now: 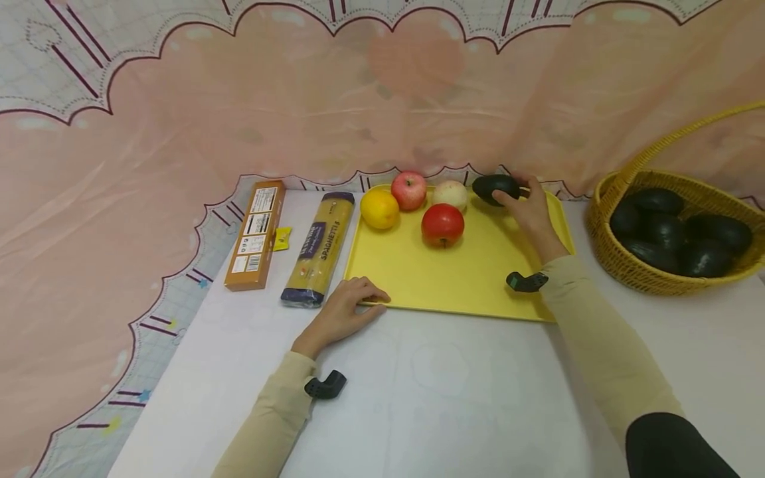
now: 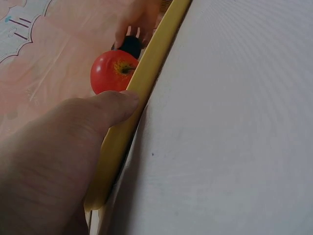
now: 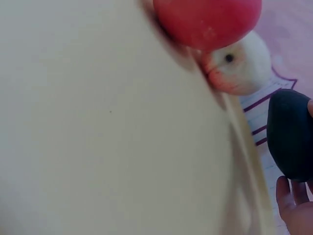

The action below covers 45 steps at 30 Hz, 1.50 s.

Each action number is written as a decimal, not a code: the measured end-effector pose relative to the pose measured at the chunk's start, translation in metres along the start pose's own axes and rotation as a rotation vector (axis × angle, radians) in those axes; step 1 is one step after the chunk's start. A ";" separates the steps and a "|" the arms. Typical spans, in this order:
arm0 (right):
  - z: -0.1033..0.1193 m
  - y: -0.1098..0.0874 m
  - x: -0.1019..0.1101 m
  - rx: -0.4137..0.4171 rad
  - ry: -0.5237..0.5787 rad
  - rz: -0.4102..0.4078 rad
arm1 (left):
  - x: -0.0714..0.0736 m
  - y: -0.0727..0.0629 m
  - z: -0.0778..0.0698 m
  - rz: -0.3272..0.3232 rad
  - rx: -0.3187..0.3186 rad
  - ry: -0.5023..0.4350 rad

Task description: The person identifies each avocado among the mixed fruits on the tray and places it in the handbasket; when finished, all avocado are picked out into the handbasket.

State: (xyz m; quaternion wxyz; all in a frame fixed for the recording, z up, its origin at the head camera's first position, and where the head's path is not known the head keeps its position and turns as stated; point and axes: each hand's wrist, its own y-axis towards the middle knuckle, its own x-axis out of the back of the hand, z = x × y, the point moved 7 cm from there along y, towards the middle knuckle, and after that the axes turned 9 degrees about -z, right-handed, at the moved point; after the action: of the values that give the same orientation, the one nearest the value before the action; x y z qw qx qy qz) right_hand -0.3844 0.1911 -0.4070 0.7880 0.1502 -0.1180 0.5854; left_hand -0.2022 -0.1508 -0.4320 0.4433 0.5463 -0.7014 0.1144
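Note:
My right hand (image 1: 532, 216) grips a dark avocado (image 1: 495, 190) above the far right part of the yellow tray (image 1: 478, 279). In the right wrist view the fingertips (image 3: 283, 191) lie along the lower end of the avocado (image 3: 288, 134). At the tray's near left corner, my left hand (image 1: 346, 307) holds the rim, its thumb (image 2: 117, 105) lying along the edge in the left wrist view. On the tray sit a red apple (image 1: 442, 226), a pink-red apple (image 1: 409, 190), a pale round fruit (image 1: 450, 195) and a lemon (image 1: 379, 208).
A wicker basket (image 1: 633, 279) with several dark avocados (image 1: 662, 231) stands right of the tray. To the left lie a spaghetti packet (image 1: 319, 249), a small yellow packet (image 1: 282, 239) and a long brown box (image 1: 255, 236). A patterned curtain (image 1: 335, 99) hangs behind the white table (image 1: 466, 398).

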 end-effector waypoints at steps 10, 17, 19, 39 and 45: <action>0.023 -0.017 0.026 0.094 0.019 -0.011 | 0.000 0.000 -0.002 -0.007 -0.009 -0.005; 0.032 -0.031 0.045 0.107 0.082 0.000 | -0.001 0.000 0.000 -0.004 -0.003 -0.012; 0.034 -0.035 0.049 0.121 0.102 0.009 | 0.000 0.000 0.000 -0.004 0.000 -0.014; 0.030 -0.082 0.098 0.161 0.118 0.058 | 0.001 0.001 -0.002 -0.019 -0.028 -0.008; 0.026 -0.089 0.120 0.159 0.106 0.016 | 0.001 0.001 -0.003 -0.020 -0.036 -0.016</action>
State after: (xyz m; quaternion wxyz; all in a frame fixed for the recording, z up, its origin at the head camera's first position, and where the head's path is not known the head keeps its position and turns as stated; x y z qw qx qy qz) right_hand -0.2650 0.2643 -0.3483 0.7741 0.1803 -0.0307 0.6061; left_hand -0.2015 -0.1489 -0.4293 0.4488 0.5462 -0.7012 0.0930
